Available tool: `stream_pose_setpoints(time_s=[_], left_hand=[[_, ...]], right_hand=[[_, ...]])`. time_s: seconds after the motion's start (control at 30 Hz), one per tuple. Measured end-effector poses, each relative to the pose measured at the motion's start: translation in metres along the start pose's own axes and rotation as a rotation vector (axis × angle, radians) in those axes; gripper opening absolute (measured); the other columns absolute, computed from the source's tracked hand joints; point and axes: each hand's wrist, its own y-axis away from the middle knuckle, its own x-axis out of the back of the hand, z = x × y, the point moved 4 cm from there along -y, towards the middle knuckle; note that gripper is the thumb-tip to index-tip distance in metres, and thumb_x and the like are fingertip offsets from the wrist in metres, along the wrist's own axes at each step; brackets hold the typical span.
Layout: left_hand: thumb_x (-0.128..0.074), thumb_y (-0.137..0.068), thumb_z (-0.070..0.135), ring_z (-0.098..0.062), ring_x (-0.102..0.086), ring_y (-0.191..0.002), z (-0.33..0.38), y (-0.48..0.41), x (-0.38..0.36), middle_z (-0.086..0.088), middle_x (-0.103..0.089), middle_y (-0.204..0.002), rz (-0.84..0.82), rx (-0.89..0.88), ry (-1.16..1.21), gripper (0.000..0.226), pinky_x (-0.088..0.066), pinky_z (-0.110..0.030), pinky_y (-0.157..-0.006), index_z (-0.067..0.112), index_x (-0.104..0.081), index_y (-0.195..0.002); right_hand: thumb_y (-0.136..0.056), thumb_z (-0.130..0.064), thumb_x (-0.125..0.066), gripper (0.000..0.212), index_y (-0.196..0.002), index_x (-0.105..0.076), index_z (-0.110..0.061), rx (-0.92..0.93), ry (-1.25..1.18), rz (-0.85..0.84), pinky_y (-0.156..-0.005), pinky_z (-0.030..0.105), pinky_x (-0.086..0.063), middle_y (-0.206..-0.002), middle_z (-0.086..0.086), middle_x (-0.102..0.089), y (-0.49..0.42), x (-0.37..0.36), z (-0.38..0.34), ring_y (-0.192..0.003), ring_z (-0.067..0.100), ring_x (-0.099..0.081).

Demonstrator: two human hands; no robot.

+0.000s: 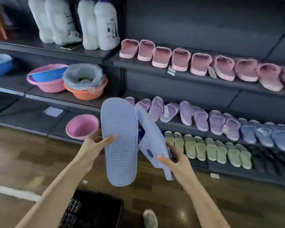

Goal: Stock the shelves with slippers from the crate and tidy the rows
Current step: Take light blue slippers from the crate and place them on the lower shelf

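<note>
While both hands are raised before the shelving, two pale blue slippers sit at the middle of the view. The left hand grips the first blue slipper by its edge, thumb across the ribbed sole, which faces the camera with one end toward 12 o'clock. The right hand clasps the second blue slipper at its lower end, thumb in front and fingers curled behind. This slipper leans against the first. From the pair, the black crate lies on the wooden floor at 6 o'clock, with a pale shoe beside it. At 3 o'clock a row of purple slippers runs into shelved blue slippers. Green slippers and black slippers fill the shelf below, toward 4 o'clock. Pink slippers line the shelf at 1 o'clock. A pink basin stands just beside the left hand at 9 o'clock, and an orange basin sits at 10 o'clock.
</note>
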Motion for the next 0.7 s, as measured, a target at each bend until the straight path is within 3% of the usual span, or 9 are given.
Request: stream_pose_setpoints(time_s=[0.13,0.2,0.27,0.33,0.5,0.63,0.7], left_hand=[[-0.084,-0.06,0.034,-0.018,-0.065,-0.087,0.003,-0.007,-0.064,0.005,-0.072,-0.088,-0.174,0.003,-0.023,0.045,-0.053,-0.033,-0.072,0.021,-0.063,-0.098],[-0.073,-0.076,0.023,-0.017,-0.065,-0.086,0.008,-0.006,-0.124,0.009,-0.072,-0.084,-0.322,0.017,-0.059,0.022,-0.054,-0.031,-0.066,0.025,-0.062,-0.095],[-0.074,-0.076,0.023,-0.016,-0.065,-0.09,0.008,-0.007,-0.137,0.005,-0.07,-0.095,-0.346,0.017,-0.054,0.025,-0.053,-0.03,-0.065,0.027,-0.061,-0.097],[-0.081,-0.067,0.028,-0.017,-0.064,-0.094,0.006,-0.007,-0.15,0.002,-0.068,-0.101,-0.385,0.028,-0.041,0.038,-0.052,-0.03,-0.066,0.027,-0.06,-0.099],[-0.081,-0.064,0.034,-0.017,-0.063,-0.095,0.01,0.002,-0.245,0.003,-0.067,-0.103,-0.575,0.038,-0.07,0.048,-0.052,-0.028,-0.066,0.025,-0.057,-0.105],[-0.08,-0.048,0.051,-0.012,-0.067,-0.088,0.006,0.018,-0.323,0.007,-0.068,-0.104,-0.679,0.037,-0.104,0.07,-0.053,-0.023,-0.061,0.026,-0.058,-0.109],[-0.078,-0.052,0.048,-0.014,-0.068,-0.088,0.003,0.028,-0.364,0.004,-0.068,-0.107,-0.726,0.045,-0.113,0.07,-0.053,-0.022,-0.058,0.023,-0.058,-0.114]], right_hand=[[-0.08,-0.024,-0.07,0.065,-0.137,-0.04,-0.019,-0.039,-0.033,0.189,-0.061,-0.001,-0.042,-0.113,-0.018,-0.054,0.037,0.045,0.015,-0.087,-0.014,-0.049],[-0.08,-0.025,-0.07,0.065,-0.137,-0.04,-0.019,-0.048,-0.072,0.36,-0.061,0.0,-0.043,-0.113,-0.019,-0.053,0.067,0.089,0.031,-0.087,-0.014,-0.049],[-0.079,-0.025,-0.071,0.064,-0.136,-0.041,-0.021,-0.066,-0.08,0.372,-0.061,0.002,-0.045,-0.11,-0.022,-0.053,0.073,0.098,0.032,-0.088,-0.012,-0.05],[-0.077,-0.028,-0.072,0.066,-0.136,-0.042,-0.022,-0.077,-0.068,0.379,-0.065,0.005,-0.047,-0.122,-0.015,-0.055,0.079,0.107,0.037,-0.095,-0.009,-0.051],[-0.073,-0.033,-0.074,0.072,-0.138,-0.042,-0.022,-0.079,-0.122,0.53,-0.07,0.007,-0.049,-0.122,-0.013,-0.055,0.117,0.174,0.05,-0.102,-0.004,-0.053],[-0.059,-0.053,-0.077,0.09,-0.138,-0.042,-0.026,-0.112,-0.135,0.64,-0.081,0.019,-0.049,-0.132,-0.008,-0.053,0.149,0.234,0.071,-0.113,0.008,-0.054],[-0.059,-0.055,-0.078,0.091,-0.138,-0.042,-0.026,-0.119,-0.151,0.673,-0.081,0.02,-0.05,-0.131,-0.007,-0.054,0.165,0.268,0.08,-0.111,0.007,-0.055]])
